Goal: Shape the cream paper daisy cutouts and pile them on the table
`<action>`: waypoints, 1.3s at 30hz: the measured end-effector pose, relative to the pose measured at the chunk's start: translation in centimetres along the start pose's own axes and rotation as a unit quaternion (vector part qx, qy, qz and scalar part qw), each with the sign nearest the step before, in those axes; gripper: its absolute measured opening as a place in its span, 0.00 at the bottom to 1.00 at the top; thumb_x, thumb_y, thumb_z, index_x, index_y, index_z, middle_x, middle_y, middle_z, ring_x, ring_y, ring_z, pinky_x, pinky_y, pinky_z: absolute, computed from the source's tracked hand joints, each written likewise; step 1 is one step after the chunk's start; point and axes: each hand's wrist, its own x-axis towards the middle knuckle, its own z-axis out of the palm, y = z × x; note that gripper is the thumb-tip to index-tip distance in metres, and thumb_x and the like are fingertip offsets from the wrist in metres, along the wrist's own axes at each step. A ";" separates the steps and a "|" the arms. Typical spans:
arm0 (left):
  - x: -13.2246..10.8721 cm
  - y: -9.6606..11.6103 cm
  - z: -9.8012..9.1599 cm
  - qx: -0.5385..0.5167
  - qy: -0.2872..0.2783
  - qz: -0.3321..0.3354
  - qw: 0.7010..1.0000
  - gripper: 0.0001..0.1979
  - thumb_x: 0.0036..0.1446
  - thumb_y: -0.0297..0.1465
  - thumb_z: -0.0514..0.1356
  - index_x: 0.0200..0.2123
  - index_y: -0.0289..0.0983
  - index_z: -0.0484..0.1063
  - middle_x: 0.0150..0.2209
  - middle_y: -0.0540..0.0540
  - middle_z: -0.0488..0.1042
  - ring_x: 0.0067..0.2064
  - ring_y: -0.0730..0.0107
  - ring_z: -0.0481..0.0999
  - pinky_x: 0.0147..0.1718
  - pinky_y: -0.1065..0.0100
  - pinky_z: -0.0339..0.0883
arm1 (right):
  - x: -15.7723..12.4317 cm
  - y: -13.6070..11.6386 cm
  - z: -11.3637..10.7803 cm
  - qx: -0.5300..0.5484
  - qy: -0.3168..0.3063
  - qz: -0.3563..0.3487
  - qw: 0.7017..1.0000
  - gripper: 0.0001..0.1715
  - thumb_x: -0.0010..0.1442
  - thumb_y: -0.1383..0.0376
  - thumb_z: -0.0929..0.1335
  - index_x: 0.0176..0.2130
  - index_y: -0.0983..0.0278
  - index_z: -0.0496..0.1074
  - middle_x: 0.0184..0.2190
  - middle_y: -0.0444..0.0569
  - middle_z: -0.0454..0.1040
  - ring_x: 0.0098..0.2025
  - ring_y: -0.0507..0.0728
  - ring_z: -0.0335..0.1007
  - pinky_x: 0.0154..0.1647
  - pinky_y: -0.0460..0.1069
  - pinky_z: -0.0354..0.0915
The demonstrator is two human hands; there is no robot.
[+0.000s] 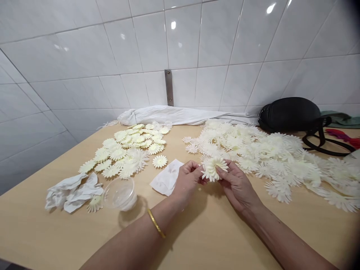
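Between my hands is a cream petalled flower (211,169), held above the table. My left hand (189,177) pinches its left edge, and a gold bangle circles that wrist. The thumb and fingers of my right hand (234,183) grip the flower's right side. A white paper piece (166,177) lies just left of my left hand. Farther left stands a clear plastic cup (120,193) whose contents I cannot make out. Yellowish flowers (116,153) are heaped at the left, and a larger heap of paler flowers (270,150) spreads across the right.
Crumpled tissues (75,192) lie at the left of the wooden table (112,240). Along the tiled wall (180,41) runs a white cloth (168,114). A black bag (289,114) with a strap sits at the back right, near red and green material.
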 end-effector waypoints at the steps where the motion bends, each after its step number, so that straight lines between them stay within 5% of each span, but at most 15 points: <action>1: 0.0 -0.1 0.0 0.022 0.010 0.018 1.000 0.14 0.43 0.37 0.63 0.21 0.35 0.60 0.17 0.53 0.66 0.19 0.78 0.66 0.22 0.73 0.60 | 0.1 0.0 -0.1 -0.002 0.008 0.001 1.000 0.18 0.39 0.67 0.75 0.32 0.61 0.70 0.28 0.40 0.73 0.28 0.47 0.67 0.31 0.43 0.64; 8: 0.3 -0.1 -0.5 0.091 0.049 0.086 0.991 0.14 0.46 0.39 0.60 0.21 0.36 0.61 0.18 0.54 0.63 0.22 0.79 0.64 0.24 0.74 0.61 | 0.8 -0.7 -1.2 0.035 0.090 -0.015 0.995 0.12 0.37 0.66 0.75 0.25 0.61 0.71 0.27 0.40 0.73 0.30 0.50 0.67 0.30 0.46 0.66; 14: 0.1 -0.1 -0.3 0.059 0.032 0.067 0.995 0.15 0.46 0.39 0.60 0.22 0.35 0.61 0.19 0.54 0.63 0.21 0.79 0.64 0.24 0.74 0.60 | 0.2 -0.7 -0.9 -0.072 -0.051 0.014 0.996 0.14 0.43 0.60 0.72 0.33 0.59 0.75 0.35 0.48 0.74 0.40 0.57 0.68 0.40 0.52 0.65; 21: -0.7 -0.2 0.9 -0.071 0.000 -0.024 0.997 0.17 0.47 0.45 0.58 0.27 0.35 0.66 0.24 0.50 0.68 0.26 0.76 0.66 0.26 0.72 0.61 | -0.7 0.0 -0.5 -0.340 -0.099 -0.116 0.928 0.12 0.52 0.57 0.67 0.33 0.62 0.75 0.27 0.46 0.70 0.32 0.54 0.63 0.36 0.50 0.61; 27: -0.6 -0.2 0.4 -0.057 -0.024 -0.022 0.998 0.16 0.40 0.35 0.66 0.33 0.38 0.66 0.23 0.52 0.69 0.23 0.77 0.67 0.25 0.73 0.60 | -1.0 0.0 -0.4 -0.213 -0.139 -0.033 0.967 0.15 0.53 0.57 0.66 0.39 0.61 0.72 0.29 0.46 0.71 0.31 0.54 0.65 0.35 0.49 0.62; 33: -0.3 -0.1 0.0 -0.058 -0.003 -0.016 0.998 0.16 0.38 0.34 0.66 0.30 0.36 0.65 0.25 0.51 0.71 0.23 0.77 0.68 0.24 0.72 0.61 | -0.6 -0.2 -0.1 -0.126 -0.033 -0.039 0.991 0.21 0.49 0.56 0.69 0.43 0.58 0.64 0.30 0.43 0.71 0.31 0.53 0.67 0.35 0.48 0.63; 39: -0.9 0.2 0.5 0.004 -0.046 -0.023 0.999 0.18 0.40 0.35 0.65 0.35 0.36 0.67 0.23 0.50 0.71 0.23 0.74 0.69 0.24 0.72 0.61 | -0.2 -0.3 -0.4 -0.101 -0.056 0.046 0.992 0.13 0.44 0.57 0.72 0.26 0.64 0.70 0.21 0.43 0.68 0.25 0.51 0.62 0.28 0.47 0.61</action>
